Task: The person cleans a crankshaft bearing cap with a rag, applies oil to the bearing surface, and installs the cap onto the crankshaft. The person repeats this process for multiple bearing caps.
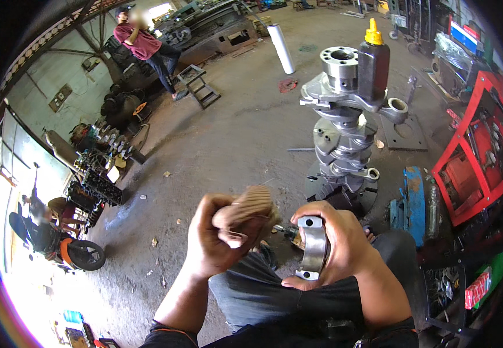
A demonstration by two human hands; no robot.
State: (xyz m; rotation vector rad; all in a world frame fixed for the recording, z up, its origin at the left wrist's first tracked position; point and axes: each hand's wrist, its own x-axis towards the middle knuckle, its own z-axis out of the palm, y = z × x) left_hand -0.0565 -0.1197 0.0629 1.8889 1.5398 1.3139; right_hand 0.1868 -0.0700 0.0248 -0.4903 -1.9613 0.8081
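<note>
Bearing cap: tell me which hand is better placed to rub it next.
Left. The left hand holds a folded brown abrasive pad raised just beside the bearing cap. The right hand is wrapped around the cap, steadying it above the knee, so it probably can't do the rubbing.

Open passage: bare grey concrete floor (228, 145), far and left of both hands. Obstacles: upright grey steel crankshaft (344, 133) with black yellow-capped bottle (373, 64), just beyond the right hand (332, 249); red metal frame (477, 156) right; dark engine parts (98, 185) far left.
</note>
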